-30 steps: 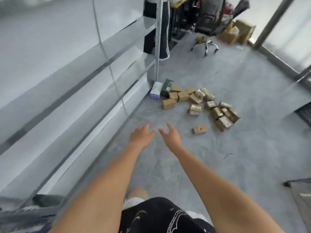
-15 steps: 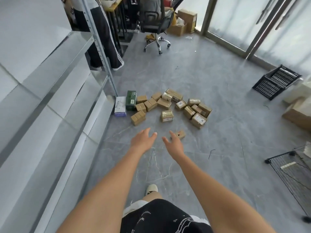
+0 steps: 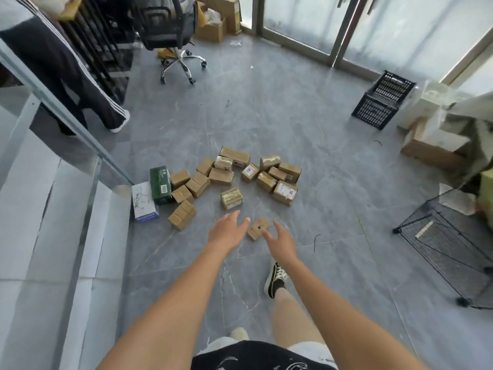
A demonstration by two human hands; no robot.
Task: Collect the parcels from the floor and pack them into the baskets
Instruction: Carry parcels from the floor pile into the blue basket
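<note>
On the grey floor [image 3: 306,124], near the shelf upright, lies the cluster of parcels [image 3: 232,177]; one small parcel [image 3: 259,227] sits apart from it, nearest the person; two baskets stand well to the right, a black crate [image 3: 384,100] and a wire basket [image 3: 453,241]; neither appears to hold a parcel. Risk, as a judgement: the small parcel looks light and could skid on the smooth tile if one hand arrives first and pushes it; the baskets are well apart from the pile, so an overloaded armful could shed parcels in transit; the forward shoe [image 3: 276,279] is near the reach path. Left hand [image 3: 226,232]: fingers spread wide, holding nothing, not touching anything. Right hand [image 3: 280,240]: fingers spread and slightly curled, empty; its fingertips overlap the small parcel in view, but contact cannot be confirmed.
</note>
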